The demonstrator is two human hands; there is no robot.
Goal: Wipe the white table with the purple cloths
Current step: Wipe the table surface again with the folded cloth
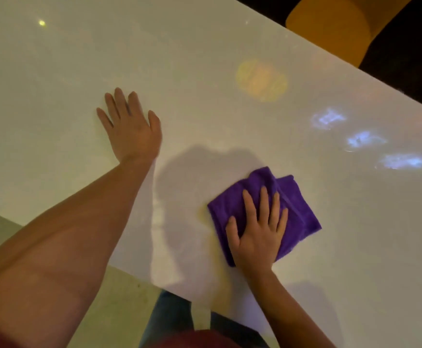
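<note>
The folded purple cloth point(265, 212) lies near the white surface's point(205, 59) front edge, pinned under the right hand's point(257, 234) flat spread fingers; left of the cloth, the left hand point(132, 126) rests open, holding nothing; soft, light fabric, best pressed mid-fold.

A folded purple cloth point(280, 197) lies flat on the glossy white table point(192, 71), near its front edge. Its folds are slightly rumpled.
</note>
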